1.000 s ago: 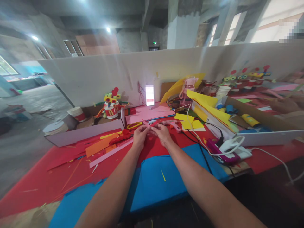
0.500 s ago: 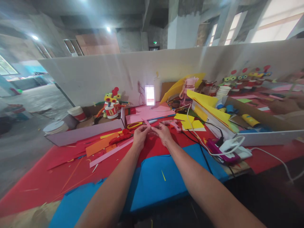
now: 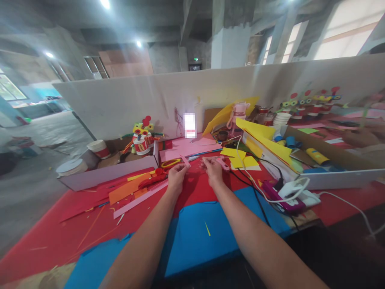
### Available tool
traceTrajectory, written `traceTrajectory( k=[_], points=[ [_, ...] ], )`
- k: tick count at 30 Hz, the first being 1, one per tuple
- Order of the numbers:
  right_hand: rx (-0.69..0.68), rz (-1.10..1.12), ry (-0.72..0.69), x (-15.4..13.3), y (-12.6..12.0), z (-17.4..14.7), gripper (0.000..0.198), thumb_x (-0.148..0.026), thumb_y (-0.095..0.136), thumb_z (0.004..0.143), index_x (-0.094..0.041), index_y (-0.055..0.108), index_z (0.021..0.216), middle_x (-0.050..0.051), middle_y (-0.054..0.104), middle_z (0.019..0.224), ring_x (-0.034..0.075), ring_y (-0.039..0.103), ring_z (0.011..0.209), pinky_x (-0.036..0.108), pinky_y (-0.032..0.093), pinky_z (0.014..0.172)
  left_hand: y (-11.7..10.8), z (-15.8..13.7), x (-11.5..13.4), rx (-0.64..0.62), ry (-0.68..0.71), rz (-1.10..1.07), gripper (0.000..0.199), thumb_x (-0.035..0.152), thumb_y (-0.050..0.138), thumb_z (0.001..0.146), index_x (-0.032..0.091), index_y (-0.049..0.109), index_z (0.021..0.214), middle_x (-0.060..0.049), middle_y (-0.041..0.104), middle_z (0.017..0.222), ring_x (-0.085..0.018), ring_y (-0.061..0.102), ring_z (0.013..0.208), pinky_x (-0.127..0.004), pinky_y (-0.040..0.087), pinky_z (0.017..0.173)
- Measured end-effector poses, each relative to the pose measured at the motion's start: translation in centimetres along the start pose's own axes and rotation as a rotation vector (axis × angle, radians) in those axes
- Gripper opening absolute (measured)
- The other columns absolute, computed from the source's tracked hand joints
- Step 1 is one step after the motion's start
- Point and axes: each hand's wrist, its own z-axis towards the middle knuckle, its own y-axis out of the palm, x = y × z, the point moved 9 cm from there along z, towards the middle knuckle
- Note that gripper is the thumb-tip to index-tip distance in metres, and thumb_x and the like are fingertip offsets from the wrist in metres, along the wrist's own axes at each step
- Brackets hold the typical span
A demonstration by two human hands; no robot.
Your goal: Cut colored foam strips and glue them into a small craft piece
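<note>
My left hand is closed in a pinch on a small pink paper strip, which sticks up past the fingertips. A short gap to its right, my right hand has its thumb and fingers pressed together; what they hold, if anything, is too small to make out. Partly behind my right hand lies a pink glue gun. Yellow-handled scissors lie beyond my left hand. A longer pink paper strip and orange paper pieces are to its left.
A paper-cup robot figure stands in the open box at left. On the right are a box of paper rolls, a purple power strip and cables. Blue sheeting covers the near edge; a pale partition stands behind.
My hands have come apart: the right has moved off to the right, while the left keeps the small pink strip. The camera view has tilted slightly upward.
</note>
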Motion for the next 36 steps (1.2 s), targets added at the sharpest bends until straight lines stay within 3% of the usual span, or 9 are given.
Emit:
traceTrajectory(
  k=[4, 7, 16, 22, 26, 31, 36],
  points=[
    [-0.211, 0.03, 0.175, 1.7, 2.4, -1.2, 0.03, -0.03, 0.079, 0.055, -0.02, 0.059, 0.075, -0.004, 0.063, 0.064, 0.012, 0.061, 0.059, 0.029, 0.054, 0.066, 0.2, 0.1, -0.4, -0.018, -0.039, -0.064, 0.027, 0.034, 0.082, 0.055, 0.014, 0.067, 0.064, 0.002, 0.058, 0.053, -0.008, 0.048, 0.049, -0.021, 0.037, 0.052],
    [-0.288, -0.043, 0.189, 2.4, 3.3, -2.0, 0.035, -0.036, 0.083, 0.052, -0.018, 0.057, 0.068, -0.004, 0.063, 0.061, 0.013, 0.061, 0.06, 0.029, 0.054, 0.065, 0.9, -0.2, -0.6, -0.079, -0.069, -0.073, 0.03, 0.037, 0.082, 0.054, 0.014, 0.067, 0.066, 0.0, 0.06, 0.055, -0.009, 0.051, 0.05, -0.023, 0.04, 0.052],
    [-0.175, -0.249, -0.013, 0.7, 1.7, -0.3, 0.034, -0.046, 0.078, 0.055, -0.018, 0.061, 0.063, -0.003, 0.061, 0.055, 0.012, 0.056, 0.052, 0.025, 0.048, 0.057, 0.7, 0.0, -0.2, -0.07, -0.017, 0.024, 0.027, 0.036, 0.08, 0.058, 0.014, 0.065, 0.061, 0.001, 0.056, 0.051, -0.008, 0.046, 0.048, -0.022, 0.034, 0.051],
    [-0.058, -0.175, -0.083, -0.7, 0.4, 0.3, 0.03, -0.042, 0.077, 0.058, -0.017, 0.065, 0.069, -0.004, 0.059, 0.056, 0.01, 0.055, 0.053, 0.025, 0.051, 0.057, 0.6, 0.1, -0.3, -0.064, -0.025, 0.017, 0.026, 0.036, 0.081, 0.057, 0.014, 0.067, 0.063, 0.002, 0.056, 0.052, -0.008, 0.046, 0.049, -0.021, 0.034, 0.05],
    [-0.01, -0.047, -0.013, -0.1, -0.2, 0.6, 0.026, -0.034, 0.079, 0.059, -0.017, 0.062, 0.069, -0.004, 0.06, 0.059, 0.008, 0.056, 0.052, 0.024, 0.052, 0.058, 0.5, 0.1, -0.1, -0.063, -0.019, -0.012, 0.026, 0.034, 0.081, 0.057, 0.014, 0.066, 0.062, 0.001, 0.056, 0.053, -0.008, 0.046, 0.05, -0.021, 0.035, 0.051],
    [-0.27, 0.032, 0.234, 3.2, 2.4, -0.7, 0.023, -0.025, 0.079, 0.06, -0.018, 0.058, 0.065, -0.003, 0.063, 0.058, 0.012, 0.062, 0.058, 0.029, 0.055, 0.067, 1.4, -0.1, -0.7, -0.155, -0.061, -0.077, 0.026, 0.034, 0.082, 0.057, 0.013, 0.068, 0.066, 0.0, 0.059, 0.056, -0.008, 0.049, 0.052, -0.022, 0.039, 0.054],
    [-0.386, 0.087, 0.284, 3.8, 3.4, -1.5, 0.023, -0.024, 0.08, 0.061, -0.019, 0.059, 0.066, -0.001, 0.066, 0.061, 0.015, 0.066, 0.067, 0.035, 0.057, 0.075, 1.5, -0.1, -1.1, -0.161, -0.082, -0.101, 0.03, 0.033, 0.085, 0.054, 0.013, 0.07, 0.07, -0.002, 0.063, 0.06, -0.009, 0.053, 0.054, -0.022, 0.041, 0.056]
  ],
)
